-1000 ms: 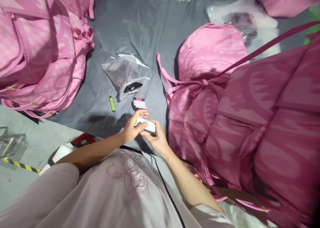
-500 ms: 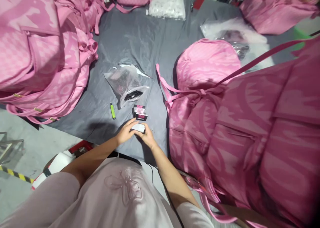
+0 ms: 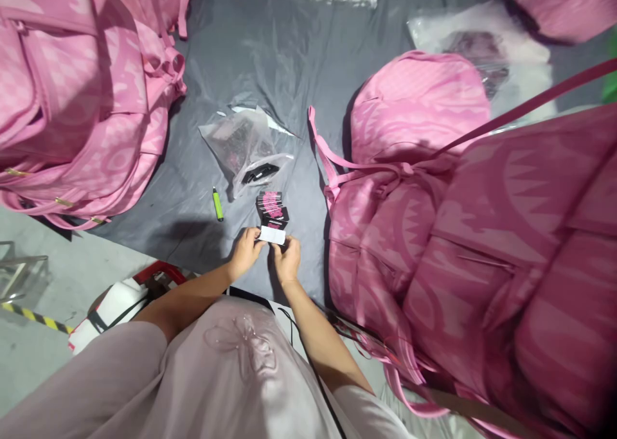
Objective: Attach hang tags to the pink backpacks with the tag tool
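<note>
Both my hands meet low in the middle of the view over a grey sheet [image 3: 270, 53]. My left hand [image 3: 245, 252] and my right hand [image 3: 287, 261] pinch a small white card [image 3: 272, 234] between their fingertips. Just beyond the card lies a stack of black and pink tags [image 3: 272, 207], fanned out a little. A clear plastic bag [image 3: 245, 144] with small dark parts in it lies further off, and a green lighter [image 3: 218, 204] rests to the left of the tags.
Pink backpacks are piled at the left [image 3: 72, 98] and fill the right side [image 3: 472, 233], with a long pink strap [image 3: 530, 101] crossing above. More plastic-wrapped items [image 3: 482, 40] lie at the back right. Bare concrete floor [image 3: 43, 278] and striped tape [image 3: 36, 317] show at the lower left.
My hands have moved forward from near my body to the tag stack, still holding the white card. The stack now looks fanned out, with more pink faces showing.
</note>
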{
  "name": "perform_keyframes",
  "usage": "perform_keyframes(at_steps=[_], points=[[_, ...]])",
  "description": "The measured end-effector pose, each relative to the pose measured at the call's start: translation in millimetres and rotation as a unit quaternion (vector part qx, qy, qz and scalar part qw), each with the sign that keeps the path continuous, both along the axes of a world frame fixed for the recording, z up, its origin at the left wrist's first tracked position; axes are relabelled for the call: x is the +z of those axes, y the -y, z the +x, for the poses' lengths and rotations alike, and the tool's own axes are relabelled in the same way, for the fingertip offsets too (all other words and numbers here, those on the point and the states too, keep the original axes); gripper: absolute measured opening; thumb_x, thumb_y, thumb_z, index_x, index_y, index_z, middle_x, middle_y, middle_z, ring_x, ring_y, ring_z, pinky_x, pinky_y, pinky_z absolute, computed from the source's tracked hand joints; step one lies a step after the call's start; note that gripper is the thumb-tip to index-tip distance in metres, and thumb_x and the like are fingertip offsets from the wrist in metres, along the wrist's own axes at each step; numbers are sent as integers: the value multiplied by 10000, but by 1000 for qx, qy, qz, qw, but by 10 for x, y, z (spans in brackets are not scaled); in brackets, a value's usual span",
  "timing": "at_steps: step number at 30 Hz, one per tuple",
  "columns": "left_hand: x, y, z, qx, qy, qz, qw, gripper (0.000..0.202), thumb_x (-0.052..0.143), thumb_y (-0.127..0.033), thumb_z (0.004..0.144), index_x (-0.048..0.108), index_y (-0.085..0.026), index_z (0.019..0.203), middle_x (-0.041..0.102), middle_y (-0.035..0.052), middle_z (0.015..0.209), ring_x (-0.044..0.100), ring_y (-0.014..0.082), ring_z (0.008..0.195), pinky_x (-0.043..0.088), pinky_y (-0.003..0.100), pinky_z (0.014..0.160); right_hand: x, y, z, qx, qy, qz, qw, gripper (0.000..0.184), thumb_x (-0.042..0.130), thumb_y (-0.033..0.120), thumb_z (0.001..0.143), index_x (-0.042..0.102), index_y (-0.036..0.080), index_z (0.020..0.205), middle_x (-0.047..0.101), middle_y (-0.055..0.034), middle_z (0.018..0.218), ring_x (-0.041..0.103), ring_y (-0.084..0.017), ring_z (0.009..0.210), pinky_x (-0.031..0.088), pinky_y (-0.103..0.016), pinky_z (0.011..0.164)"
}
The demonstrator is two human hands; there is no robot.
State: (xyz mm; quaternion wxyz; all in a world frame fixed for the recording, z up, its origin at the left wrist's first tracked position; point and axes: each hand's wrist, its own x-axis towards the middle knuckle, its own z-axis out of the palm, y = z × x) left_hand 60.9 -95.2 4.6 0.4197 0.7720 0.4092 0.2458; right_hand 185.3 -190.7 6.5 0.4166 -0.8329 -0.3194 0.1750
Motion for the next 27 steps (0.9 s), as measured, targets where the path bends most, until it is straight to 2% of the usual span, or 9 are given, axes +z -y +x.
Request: perform_keyframes(at_steps=[6, 10, 14, 19, 23, 27], points=[[-13, 107, -11, 25, 24, -14, 999, 237, 653, -244, 930, 598, -138, 1134, 653, 47, 1050, 666, 163, 970, 604, 364, 871, -82, -1, -119, -48, -4, 10, 999, 404, 593, 444, 893, 504, 177, 1184, 643, -126, 1109, 612, -235, 1024, 504, -399, 928], [-15, 123, 20, 46, 29, -21, 998, 232, 641, -231, 936, 597, -140, 1145, 659, 56, 1076, 670, 169, 989, 603, 383, 895, -76, -16, -132, -55, 7, 2, 998, 361, 598, 439, 887, 536, 181, 1132, 638, -123, 1088, 593, -246, 1026, 477, -422, 966], [19, 177, -6, 35, 26, -26, 999, 239, 650, -205, 921, 591, -138, 1143, 655, 57, 1083, 670, 175, 1021, 602, 379, 910, -80, 30, -160, -72, 18, -13, 997, 336, 608, 447, 868, 524, 188, 1065, 620, -118, 1040, 573, -261, 1014, 456, -444, 969], [94, 170, -37, 27, -4, -28, 999, 211, 661, -176, 896, 593, -147, 1094, 645, 54, 1054, 654, 183, 1024, 580, 392, 939, -86, 61, -141, -54, 14, -15, 998, 313, 594, 452, 868, 506, 200, 1031, 618, -111, 1026, 582, -255, 1004, 467, -426, 951], [145, 114, 4, 20, -27, -26, 999, 199, 658, -157, 883, 593, -192, 1067, 637, 52, 1034, 655, 174, 982, 571, 349, 930, -56, 28, -81, -37, 12, -18, 999, 311, 599, 444, 874, 515, 204, 1053, 635, -119, 1073, 578, -258, 1039, 451, -434, 984], [192, 113, 14, 13, -45, -22, 999, 164, 640, -145, 886, 589, -189, 1035, 622, 58, 1049, 649, 171, 955, 564, 332, 908, -4, 45, -72, -32, 7, -27, 999, 255, 602, 412, 863, 513, 210, 991, 626, -110, 1032, 552, -257, 999, 436, -449, 981]])
